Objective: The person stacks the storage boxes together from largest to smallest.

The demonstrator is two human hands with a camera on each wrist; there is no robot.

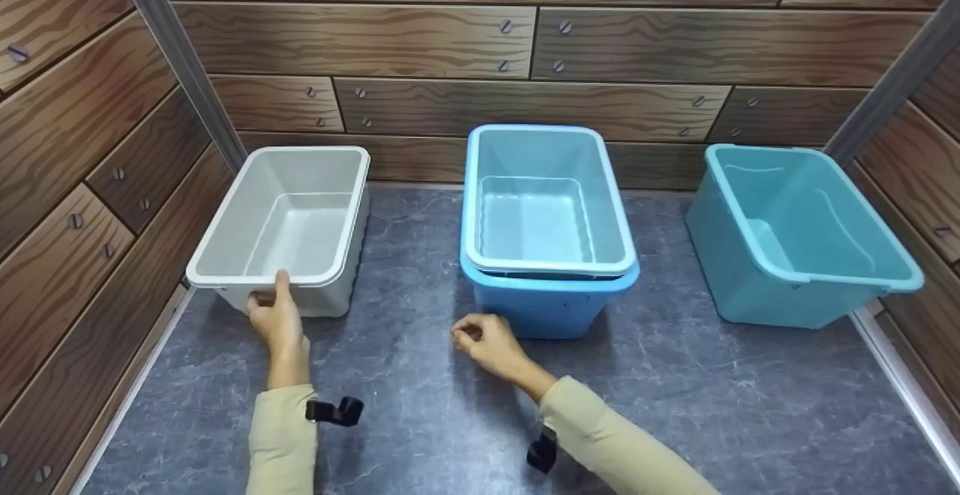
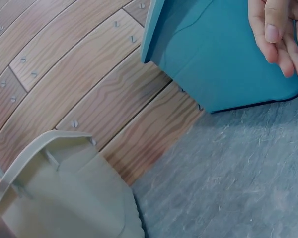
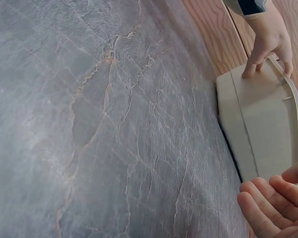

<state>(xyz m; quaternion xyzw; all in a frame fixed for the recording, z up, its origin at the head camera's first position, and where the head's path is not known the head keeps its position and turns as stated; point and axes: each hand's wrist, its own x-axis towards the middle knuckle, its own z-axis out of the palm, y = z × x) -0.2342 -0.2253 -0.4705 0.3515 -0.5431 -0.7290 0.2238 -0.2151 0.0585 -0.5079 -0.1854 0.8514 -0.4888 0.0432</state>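
Observation:
At the left stands a light grey plastic bin. My left hand grips its near rim, with the thumb over the edge and the fingers against the outside wall. In the right wrist view that left hand pinches the rim of the grey bin. My right hand is just in front of the blue bin, its fingers loosely curled and nothing in them. Inside the blue bin sits a paler blue bin, its rim raised above the other's.
A teal bin stands at the right, close to the side wall. Wood-patterned panels enclose the back and both sides. Grey marbled surface lies under the bins and between my forearms.

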